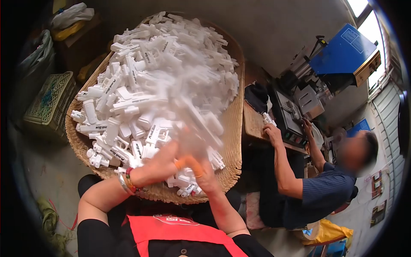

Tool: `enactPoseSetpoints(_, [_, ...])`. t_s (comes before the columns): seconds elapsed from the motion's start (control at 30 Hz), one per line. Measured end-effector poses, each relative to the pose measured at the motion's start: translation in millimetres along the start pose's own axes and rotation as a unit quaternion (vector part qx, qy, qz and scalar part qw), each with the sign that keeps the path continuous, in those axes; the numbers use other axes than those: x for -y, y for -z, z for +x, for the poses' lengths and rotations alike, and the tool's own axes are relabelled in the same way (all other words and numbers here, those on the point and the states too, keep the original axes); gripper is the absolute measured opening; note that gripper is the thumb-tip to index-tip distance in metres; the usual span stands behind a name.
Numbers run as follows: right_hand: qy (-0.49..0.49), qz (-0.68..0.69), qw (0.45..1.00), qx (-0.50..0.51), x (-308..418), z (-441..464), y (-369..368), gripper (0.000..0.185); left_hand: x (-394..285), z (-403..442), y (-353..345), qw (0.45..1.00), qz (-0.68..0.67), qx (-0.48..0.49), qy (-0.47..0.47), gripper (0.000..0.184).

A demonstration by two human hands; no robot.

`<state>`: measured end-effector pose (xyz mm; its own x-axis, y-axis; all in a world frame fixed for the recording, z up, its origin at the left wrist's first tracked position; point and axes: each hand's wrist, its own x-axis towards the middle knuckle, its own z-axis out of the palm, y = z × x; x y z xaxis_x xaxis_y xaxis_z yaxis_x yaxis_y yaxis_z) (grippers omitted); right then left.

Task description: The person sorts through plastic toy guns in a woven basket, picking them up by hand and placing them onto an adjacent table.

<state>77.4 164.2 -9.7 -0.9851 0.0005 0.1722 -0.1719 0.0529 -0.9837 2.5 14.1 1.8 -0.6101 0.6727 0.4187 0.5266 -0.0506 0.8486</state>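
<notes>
Red apron (180,234) nearest. Beyond, white toy pistols (128,100) heaped in wicker basket (231,147). Left hand (159,166) and right hand (206,176) among nearer pieces; fingers blurred, grip unclear. Best worked low, inside the rim.

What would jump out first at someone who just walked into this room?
Probably the great heap of white toy pistols filling most of a big woven basket, with the wearer's left hand and right hand at its near edge, partly blurred. Next, the bulky blue machine at upper right, with a co-worker in a dark shirt seated below it.
</notes>
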Motion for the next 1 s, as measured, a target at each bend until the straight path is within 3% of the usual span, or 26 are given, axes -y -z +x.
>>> enactPoseSetpoints(0.07, [-0.007,0.082,0.995,-0.058,-9.7,1.1,0.2,0.053,4.7,-3.6,-10.6,0.997,0.042,0.055,-0.030,0.066])
enactPoseSetpoints(0.17, [-0.091,0.215,0.967,-0.099,-27.2,7.3,32.5,0.040,-7.0,-5.2,-4.4,0.996,0.061,0.055,-0.019,0.057])
enactPoseSetpoints(0.27, [-0.125,0.180,0.935,-0.279,-43.3,36.6,107.3,0.029,-5.5,-5.4,-2.4,0.998,0.049,0.035,-0.009,0.046])
enactPoseSetpoints(0.3, [-0.165,0.207,0.924,-0.277,-51.7,45.4,150.7,0.029,-2.1,-6.0,-5.2,0.999,0.028,0.027,-0.014,0.043])
enactPoseSetpoints(0.4, [-0.209,0.108,0.901,-0.363,-84.1,64.5,263.4,0.032,-8.8,-6.1,-7.5,0.999,0.006,0.000,-0.050,0.037])
enactPoseSetpoints(0.5, [-0.152,0.296,0.871,-0.361,-89.2,79.9,323.8,0.037,-12.1,-5.3,-5.1,0.998,0.002,-0.012,-0.061,0.037])
enactPoseSetpoints(0.57, [-0.133,0.207,0.840,-0.484,-103.1,91.9,324.6,0.039,-15.8,-4.0,-1.9,0.998,0.001,-0.017,-0.061,0.037])
enactPoseSetpoints(0.6, [-0.184,0.179,0.851,-0.459,-110.3,98.6,317.1,0.044,-16.9,-3.4,-0.4,0.998,0.005,-0.006,-0.065,0.036])
enactPoseSetpoints(0.67, [-0.215,-0.009,0.940,-0.265,-153.9,110.5,310.4,0.046,-14.2,-2.3,-2.4,0.997,0.012,0.005,-0.079,0.034])
enactPoseSetpoints(0.7, [-0.203,-0.244,0.922,-0.220,-151.2,115.9,270.7,0.045,-13.2,-2.4,-3.4,0.997,0.012,0.005,-0.077,0.034])
enactPoseSetpoints(0.73, [-0.179,-0.465,0.852,-0.163,-148.4,120.5,236.4,0.045,-13.3,-2.7,-3.4,0.996,0.021,0.014,-0.082,0.035])
enactPoseSetpoints(0.8, [-0.042,-0.608,0.790,-0.057,-200.2,141.7,239.9,0.058,-15.9,-2.2,-1.8,0.996,0.036,0.022,-0.084,0.033])
enactPoseSetpoints(0.87, [-0.098,-0.496,0.860,-0.071,-215.5,148.4,222.6,0.058,-13.8,-1.6,-0.3,0.995,0.047,0.026,-0.087,0.033])
enactPoseSetpoints(0.93, [-0.112,-0.486,0.861,-0.094,-204.2,150.7,213.8,0.054,-13.0,-0.7,-0.3,0.994,0.056,0.031,-0.089,0.033])
enactPoseSetpoints(1.0, [-0.210,-0.484,0.843,-0.110,-200.5,151.2,204.4,0.052,-7.5,-1.9,0.1,0.996,0.057,0.022,-0.067,0.034])
